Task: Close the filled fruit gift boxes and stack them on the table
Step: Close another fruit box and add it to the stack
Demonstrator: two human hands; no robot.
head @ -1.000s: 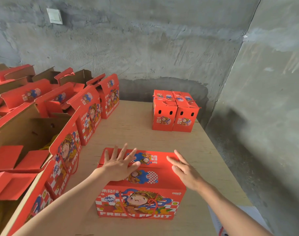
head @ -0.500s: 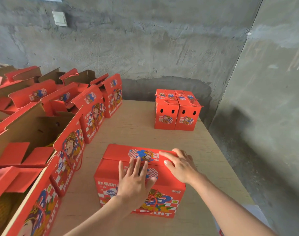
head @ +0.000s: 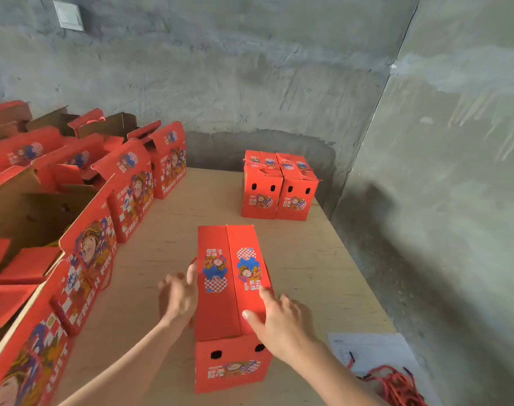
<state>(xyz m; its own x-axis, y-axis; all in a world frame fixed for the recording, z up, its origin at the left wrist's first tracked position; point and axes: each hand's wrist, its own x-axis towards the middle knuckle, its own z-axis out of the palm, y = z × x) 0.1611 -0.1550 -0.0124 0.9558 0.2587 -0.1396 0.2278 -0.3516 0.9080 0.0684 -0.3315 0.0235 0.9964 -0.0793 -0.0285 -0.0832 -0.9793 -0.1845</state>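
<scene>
I see the closed gift box [head: 231,288] lying lengthwise on the near middle of the table [head: 308,259], its two-holed end facing me. My right hand [head: 282,323] rests on its near right top, fingers spread flat. My left hand [head: 178,297] at its left side is blurred; I cannot tell its fingers' state. Two shut boxes [head: 279,189] stand far right; open boxes [head: 132,189] on the left are cut off.

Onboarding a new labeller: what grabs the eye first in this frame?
A closed red gift box lies end-on on the table, left hand beside it, right hand resting on top. Two closed boxes stand side by side farther back; open boxes line the left.
</scene>
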